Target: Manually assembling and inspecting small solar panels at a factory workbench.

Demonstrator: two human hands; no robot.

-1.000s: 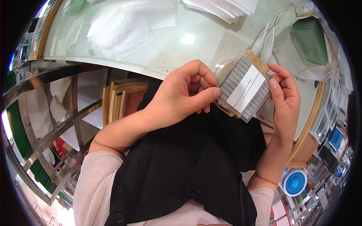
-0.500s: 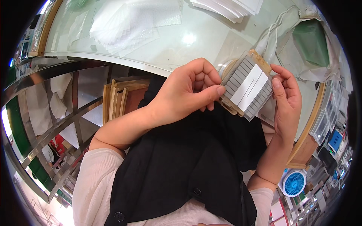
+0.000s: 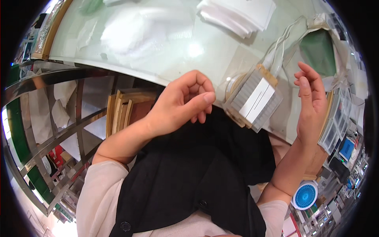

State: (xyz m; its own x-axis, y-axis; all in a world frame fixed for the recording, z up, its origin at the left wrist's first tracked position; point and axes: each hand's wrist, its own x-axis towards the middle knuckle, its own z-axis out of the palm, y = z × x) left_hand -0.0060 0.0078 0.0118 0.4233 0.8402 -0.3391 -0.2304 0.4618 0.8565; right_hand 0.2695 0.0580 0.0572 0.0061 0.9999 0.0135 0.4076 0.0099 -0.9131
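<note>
A flat rectangular piece with a grey ribbed face (image 3: 248, 91) stands tilted at the table's front edge, between my two hands and touching neither. A white strip (image 3: 257, 100) with dark lines runs across its face. Clear sheet and tan, rough-edged pieces show around its rim, and a round object (image 3: 235, 86) is partly hidden behind it. My left hand (image 3: 185, 100) hovers left of it, fingers curled and thumb pressed to the index finger; anything inside is hidden. To its right, my right hand (image 3: 311, 96) is raised, fingers loosely bent and apart from the thumb.
White papers (image 3: 241, 14) and thin translucent sheets (image 3: 146, 29) lie on the pale table. White cables (image 3: 282, 37) run beside a green block (image 3: 318, 51) in clear wrapping. Wooden frames (image 3: 122, 112) lean below the table at left; a blue-and-white fan (image 3: 305, 195) stands lower right.
Both hands have come off the ribbed piece, the left moving left and the right moving right. The piece stays near the table edge, slightly lower in view.
</note>
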